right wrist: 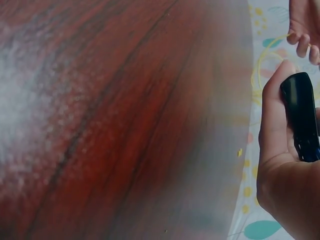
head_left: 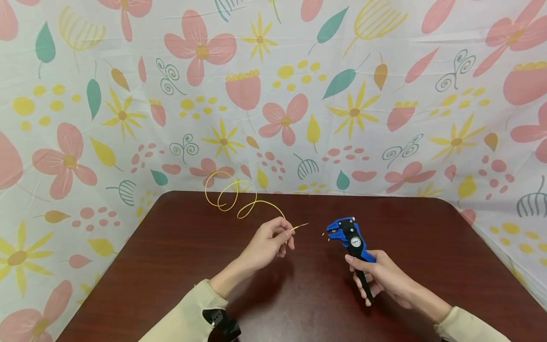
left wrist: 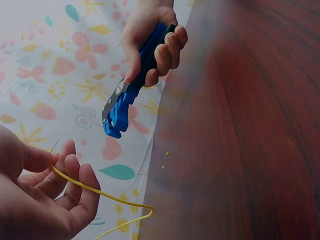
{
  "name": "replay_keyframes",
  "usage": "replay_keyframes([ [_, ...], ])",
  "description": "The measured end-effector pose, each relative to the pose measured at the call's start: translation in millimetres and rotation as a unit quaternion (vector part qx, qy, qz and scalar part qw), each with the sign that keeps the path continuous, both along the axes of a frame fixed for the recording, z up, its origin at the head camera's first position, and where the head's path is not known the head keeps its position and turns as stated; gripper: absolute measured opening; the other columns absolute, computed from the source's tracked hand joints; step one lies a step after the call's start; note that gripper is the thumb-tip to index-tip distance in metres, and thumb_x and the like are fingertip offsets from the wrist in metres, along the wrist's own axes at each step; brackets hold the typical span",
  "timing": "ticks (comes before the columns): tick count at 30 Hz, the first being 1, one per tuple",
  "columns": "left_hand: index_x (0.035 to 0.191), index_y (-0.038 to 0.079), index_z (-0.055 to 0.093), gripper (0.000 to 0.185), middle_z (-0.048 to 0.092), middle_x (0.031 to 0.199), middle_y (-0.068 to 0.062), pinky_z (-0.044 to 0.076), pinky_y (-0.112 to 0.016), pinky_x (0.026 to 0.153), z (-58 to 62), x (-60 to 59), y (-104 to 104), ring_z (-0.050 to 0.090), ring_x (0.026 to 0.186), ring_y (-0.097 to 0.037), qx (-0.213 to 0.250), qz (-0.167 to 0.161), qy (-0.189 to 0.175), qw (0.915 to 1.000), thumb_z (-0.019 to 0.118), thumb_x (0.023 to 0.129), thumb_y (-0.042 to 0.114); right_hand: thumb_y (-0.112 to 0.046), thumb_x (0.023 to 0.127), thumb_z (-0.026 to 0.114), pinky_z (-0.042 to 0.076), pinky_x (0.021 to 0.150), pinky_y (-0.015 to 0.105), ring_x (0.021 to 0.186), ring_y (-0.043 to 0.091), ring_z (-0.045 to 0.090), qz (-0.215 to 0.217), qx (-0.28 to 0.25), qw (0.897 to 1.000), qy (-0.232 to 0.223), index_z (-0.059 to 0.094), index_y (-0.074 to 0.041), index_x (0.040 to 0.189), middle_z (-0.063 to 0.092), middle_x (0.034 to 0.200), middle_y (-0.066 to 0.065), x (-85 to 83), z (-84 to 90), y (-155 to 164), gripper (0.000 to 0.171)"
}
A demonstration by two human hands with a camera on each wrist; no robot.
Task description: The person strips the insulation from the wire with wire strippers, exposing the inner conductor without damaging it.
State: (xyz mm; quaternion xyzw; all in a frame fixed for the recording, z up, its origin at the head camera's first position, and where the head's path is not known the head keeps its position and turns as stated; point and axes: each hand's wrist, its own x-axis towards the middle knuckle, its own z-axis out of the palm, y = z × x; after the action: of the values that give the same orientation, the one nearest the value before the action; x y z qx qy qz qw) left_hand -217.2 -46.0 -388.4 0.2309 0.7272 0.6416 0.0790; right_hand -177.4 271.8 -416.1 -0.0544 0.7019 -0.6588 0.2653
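Note:
Between thumb and fingers my left hand (head_left: pixel 270 238) pinches a thin yellow wire (head_left: pixel 268 203) near its end. A bare metal strand (head_left: pixel 302 224) sticks out past the fingertips toward the right. The rest of the wire loops away behind the hand. My right hand (head_left: pixel 384 278) grips a blue and black wire stripper (head_left: pixel 352 241) by its handles, its head pointing up and left. In the left wrist view the wire stripper (left wrist: pixel 122 102) is a short way from the wire end and does not touch it. The right wrist view shows only its dark handle (right wrist: pixel 300 110).
Small yellow bits of insulation (head_left: pixel 323 234) lie on the dark brown wooden table (head_left: pixel 179 285) by the wire stripper's head. A white cloth with a floral print (head_left: pixel 282 71) hangs behind the table's far edge. A black strap device (head_left: pixel 222 324) sits on my left wrist.

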Motion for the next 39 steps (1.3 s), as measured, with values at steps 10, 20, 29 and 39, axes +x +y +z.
replay_keyframes([
  [10, 0.102, 0.000, 0.060, 0.010, 0.069, 0.079, -0.014, 0.047, -0.026, 0.058, -6.2, -4.5, 15, 0.052, 0.059, -0.017, -0.018, -0.004, -0.016, 0.9997, 0.051, 0.104, -0.003, -0.034, 0.110, 0.057, 0.063, 0.067, 0.053, 0.065, 0.026, 0.067, 0.014, -0.014, 1.000, -0.011, 0.050, 0.013, 0.118, 0.066, 0.082, 0.016, -0.8, -0.7, 3, 0.048],
  [20, 0.102, 0.002, 0.062, 0.012, 0.070, 0.081, -0.015, 0.049, -0.025, 0.059, -9.7, -7.8, 25, 0.054, 0.060, -0.016, -0.040, 0.006, -0.026, 0.9988, 0.052, 0.103, -0.004, -0.036, 0.109, 0.059, 0.063, 0.072, 0.054, 0.073, 0.029, 0.072, 0.017, -0.004, 1.000, -0.021, 0.049, 0.013, 0.123, 0.070, 0.089, 0.020, -1.3, 0.0, 7, 0.052],
  [29, 0.104, 0.000, 0.062, 0.011, 0.069, 0.083, -0.019, 0.055, -0.030, 0.065, -12.9, -16.1, 34, 0.059, 0.065, -0.021, -0.029, 0.000, -0.034, 0.9990, 0.053, 0.104, -0.005, -0.037, 0.108, 0.061, 0.062, 0.073, 0.056, 0.081, 0.038, 0.075, 0.005, 0.018, 1.000, -0.005, 0.048, 0.013, 0.126, 0.072, 0.093, 0.024, -4.1, -0.7, 11, 0.054],
  [39, 0.104, -0.003, 0.064, 0.010, 0.069, 0.080, -0.013, 0.059, -0.039, 0.070, -17.4, -23.4, 39, 0.072, 0.080, -0.043, -0.030, -0.008, -0.013, 0.9994, 0.055, 0.103, -0.008, -0.032, 0.110, 0.058, 0.062, 0.067, 0.056, 0.081, 0.044, 0.075, -0.018, 0.050, 0.998, 0.036, 0.046, 0.016, 0.128, 0.072, 0.098, 0.025, -7.3, -4.4, 18, 0.052],
])
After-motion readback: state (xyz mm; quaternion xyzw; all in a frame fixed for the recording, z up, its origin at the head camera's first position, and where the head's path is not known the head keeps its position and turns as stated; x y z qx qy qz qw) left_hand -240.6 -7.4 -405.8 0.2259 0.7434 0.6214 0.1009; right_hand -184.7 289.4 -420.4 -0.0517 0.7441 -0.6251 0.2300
